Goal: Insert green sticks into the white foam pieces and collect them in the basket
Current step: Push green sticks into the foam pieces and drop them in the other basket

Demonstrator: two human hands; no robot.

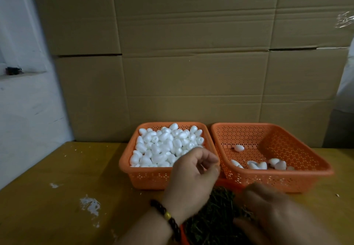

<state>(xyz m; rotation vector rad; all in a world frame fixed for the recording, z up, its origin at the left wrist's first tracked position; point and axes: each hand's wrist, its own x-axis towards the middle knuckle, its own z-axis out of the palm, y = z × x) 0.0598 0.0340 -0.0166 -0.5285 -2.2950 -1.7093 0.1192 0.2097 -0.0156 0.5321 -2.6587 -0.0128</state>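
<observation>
On the yellow table [57, 168], toward its far edge, 2 orange baskets stand side by side, touching or nearly so; the left basket [145, 177] is heaped with white foam pieces [164, 145]; the right basket [287, 177] holds only a few foam pieces [257, 165], most along its near wall and 1 farther back. A pile of green sticks [214, 219] lies in a third orange container at the near edge, in front of the baskets. The left hand [191, 179], with a beaded bracelet [166, 216] at the wrist, hovers over the left basket's near right corner, fingers loosely curled; nothing shows in its grasp. The right hand [266, 206] is blurred above the sticks; whether it holds anything cannot be told. A wall of cardboard [191, 53] rises behind the table.
</observation>
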